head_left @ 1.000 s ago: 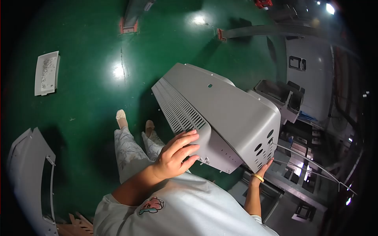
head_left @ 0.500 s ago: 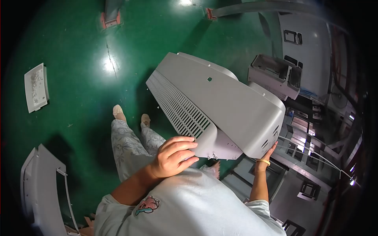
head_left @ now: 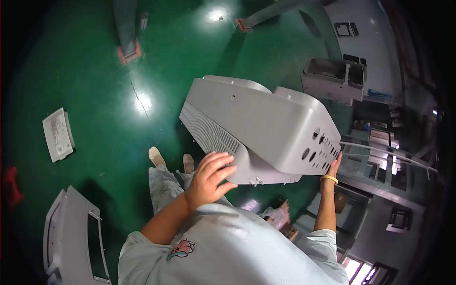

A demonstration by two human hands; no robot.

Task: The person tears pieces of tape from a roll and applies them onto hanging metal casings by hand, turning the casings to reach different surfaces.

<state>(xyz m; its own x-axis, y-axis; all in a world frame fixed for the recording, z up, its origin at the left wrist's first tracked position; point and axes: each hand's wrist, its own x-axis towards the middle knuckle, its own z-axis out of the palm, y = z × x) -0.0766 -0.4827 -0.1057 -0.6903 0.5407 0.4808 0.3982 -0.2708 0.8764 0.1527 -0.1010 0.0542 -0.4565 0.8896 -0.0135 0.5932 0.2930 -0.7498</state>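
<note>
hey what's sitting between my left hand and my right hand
In the head view, the near end of the grey housing lies between your left hand and your right hand.

Smooth matt housing (head_left: 259,124), possibly plastic.

Casing (head_left: 251,118) lies between left hand (head_left: 208,180) and right hand (head_left: 334,166). Tray (head_left: 62,152) on floor (head_left: 95,85), left of casing; panel (head_left: 72,228) nearer, also left. Box (head_left: 327,89) beyond casing, to right.
</note>
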